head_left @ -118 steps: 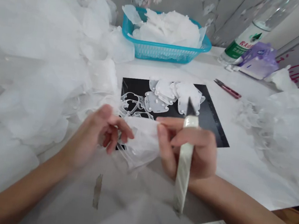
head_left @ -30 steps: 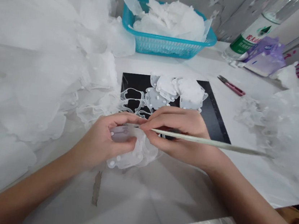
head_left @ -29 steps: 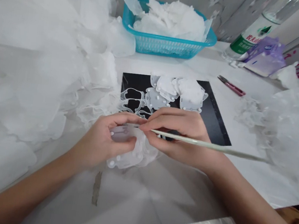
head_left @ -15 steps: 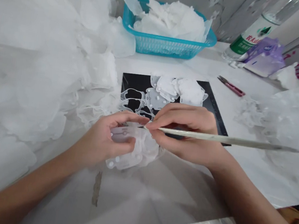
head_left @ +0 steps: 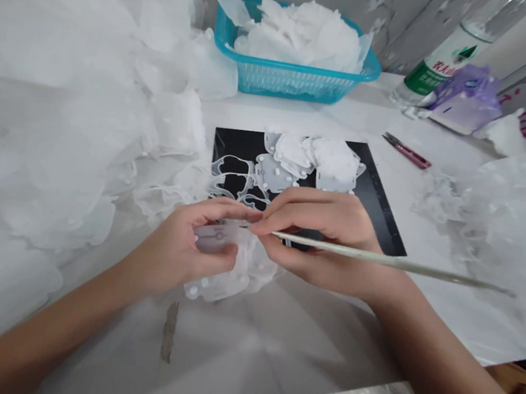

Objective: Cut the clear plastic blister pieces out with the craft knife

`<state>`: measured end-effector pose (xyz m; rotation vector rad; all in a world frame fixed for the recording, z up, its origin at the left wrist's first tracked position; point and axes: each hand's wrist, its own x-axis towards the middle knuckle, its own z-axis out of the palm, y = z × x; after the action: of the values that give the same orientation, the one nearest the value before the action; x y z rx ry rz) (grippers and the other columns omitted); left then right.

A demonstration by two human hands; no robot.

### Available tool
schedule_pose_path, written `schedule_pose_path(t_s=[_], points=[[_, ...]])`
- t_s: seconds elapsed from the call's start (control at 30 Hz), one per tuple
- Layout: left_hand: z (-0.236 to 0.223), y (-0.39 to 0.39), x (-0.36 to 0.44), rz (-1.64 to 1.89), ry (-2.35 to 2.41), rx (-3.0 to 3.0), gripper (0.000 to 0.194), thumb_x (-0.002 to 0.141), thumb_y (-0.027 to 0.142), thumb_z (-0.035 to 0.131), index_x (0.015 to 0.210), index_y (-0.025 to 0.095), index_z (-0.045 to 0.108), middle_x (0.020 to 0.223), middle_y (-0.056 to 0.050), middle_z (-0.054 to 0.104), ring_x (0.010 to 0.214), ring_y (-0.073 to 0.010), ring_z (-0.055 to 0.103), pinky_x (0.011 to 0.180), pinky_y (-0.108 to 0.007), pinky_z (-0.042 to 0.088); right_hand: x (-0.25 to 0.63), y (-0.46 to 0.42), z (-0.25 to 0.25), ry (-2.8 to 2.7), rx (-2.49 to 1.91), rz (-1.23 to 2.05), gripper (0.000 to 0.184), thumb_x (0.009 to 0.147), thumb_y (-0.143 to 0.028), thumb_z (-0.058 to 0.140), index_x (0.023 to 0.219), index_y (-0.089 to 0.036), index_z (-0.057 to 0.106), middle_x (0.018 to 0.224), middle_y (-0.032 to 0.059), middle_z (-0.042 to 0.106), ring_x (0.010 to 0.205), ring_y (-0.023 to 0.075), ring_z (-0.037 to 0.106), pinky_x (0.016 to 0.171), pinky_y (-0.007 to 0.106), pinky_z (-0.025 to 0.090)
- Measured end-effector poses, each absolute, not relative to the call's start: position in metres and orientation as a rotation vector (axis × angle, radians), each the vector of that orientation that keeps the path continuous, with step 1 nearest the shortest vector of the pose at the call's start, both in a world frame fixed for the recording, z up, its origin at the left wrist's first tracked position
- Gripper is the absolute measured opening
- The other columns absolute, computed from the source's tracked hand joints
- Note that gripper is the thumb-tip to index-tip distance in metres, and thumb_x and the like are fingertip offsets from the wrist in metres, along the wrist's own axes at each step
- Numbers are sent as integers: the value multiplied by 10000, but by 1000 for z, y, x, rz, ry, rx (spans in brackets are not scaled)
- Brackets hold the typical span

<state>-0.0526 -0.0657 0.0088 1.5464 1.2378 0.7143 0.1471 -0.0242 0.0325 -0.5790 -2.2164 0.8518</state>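
My left hand [head_left: 185, 242] is closed on a translucent white piece [head_left: 217, 290] with small round studs, thumb on its near side and fingers along its far edge. The piece looks thin and soft, with loose folds on its right. My right hand [head_left: 331, 228] pinches a craft knife [head_left: 380, 258] near its front end. Its pale, flat handle points to the right, seen almost edge-on. The knife's tip meets the piece's upper edge beside my left fingertips; the fingers mostly hide the blade. Beyond my hands, a black mat [head_left: 380, 218] carries similar studded pieces [head_left: 336, 164] and thin cut-off strips [head_left: 234, 174].
A large heap of translucent white pieces [head_left: 63, 102] rises at left. Behind the mat stands a blue basket [head_left: 300, 83] full of white pieces. At right are pink-handled thread snips [head_left: 407, 152], a water bottle [head_left: 432, 67], a purple packet [head_left: 469, 101] and white scraps [head_left: 493, 232].
Several seconds ago my left hand was open and the knife stood blade up. Now my left hand grips the piece and the knife points left onto it. Lately the handle has shifted only slightly.
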Motion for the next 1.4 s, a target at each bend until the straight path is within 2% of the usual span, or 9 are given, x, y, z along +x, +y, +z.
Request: schedule_pose_path(t_s=[0.23,0.37,0.57,0.73,0.83,0.93,1.1,1.27,1.4], points=[[8,-66,-52,729,1215,1603,354,711,137,603,1048,224,665,1181,-31,638,975,-171,655,806,-224,546,149,-25,27,-2392,-412,751,164,858,-52,483,835,-143,617,877,92,636,803,129,621,695,232,504],[7,-68,-52,712,1225,1660,369,724,135,584,1073,234,654,1165,-15,648,979,-178,656,806,-233,545,148,-25,25,-2449,-411,717,186,871,-41,453,813,-108,617,886,117,645,804,128,624,674,223,497],[10,-67,-55,687,1218,1633,397,729,133,587,1093,281,643,1069,20,675,811,-135,675,662,-180,539,148,-23,27,-2193,-495,931,119,769,-31,596,754,-144,631,774,32,642,658,84,595,567,191,467],[15,-68,-54,724,1238,1489,592,705,172,651,1253,339,503,1001,9,684,764,-154,673,586,-195,535,148,-21,37,-1802,-731,1058,35,845,-144,615,876,-156,627,716,-12,636,574,89,618,527,229,488],[14,-69,-53,776,1227,1479,664,698,196,674,1295,354,429,964,3,667,730,-149,659,589,-213,537,144,-23,37,-1637,-906,1070,194,964,-311,460,996,-174,594,754,-11,655,523,93,610,520,259,498],[12,-69,-53,785,1236,1501,677,695,222,694,1291,375,414,975,9,647,682,-131,635,569,-212,526,141,-25,30,-1705,-980,1091,259,958,-415,444,874,-192,545,761,-5,665,532,98,587,517,255,474],[10,-69,-53,805,1194,1525,708,716,220,699,1322,389,376,1008,3,614,804,-156,642,602,-210,520,136,-26,20,-2061,-954,1150,329,751,-346,723,796,-208,427,772,-31,626,635,106,562,570,229,408],[10,-78,-40,876,1278,1511,592,725,177,654,1245,377,454,1001,11,551,591,-75,561,487,-185,463,128,-34,10,-1850,-968,1294,293,739,-180,676,734,-209,384,719,-45,559,603,88,496,543,212,366],[11,-83,-33,907,1377,1516,560,729,148,610,1219,383,477,1023,19,529,547,-47,527,457,-174,428,124,-39,5,-1588,-984,1531,316,766,-174,656,768,-226,344,731,-35,570,590,97,485,548,234,377]])
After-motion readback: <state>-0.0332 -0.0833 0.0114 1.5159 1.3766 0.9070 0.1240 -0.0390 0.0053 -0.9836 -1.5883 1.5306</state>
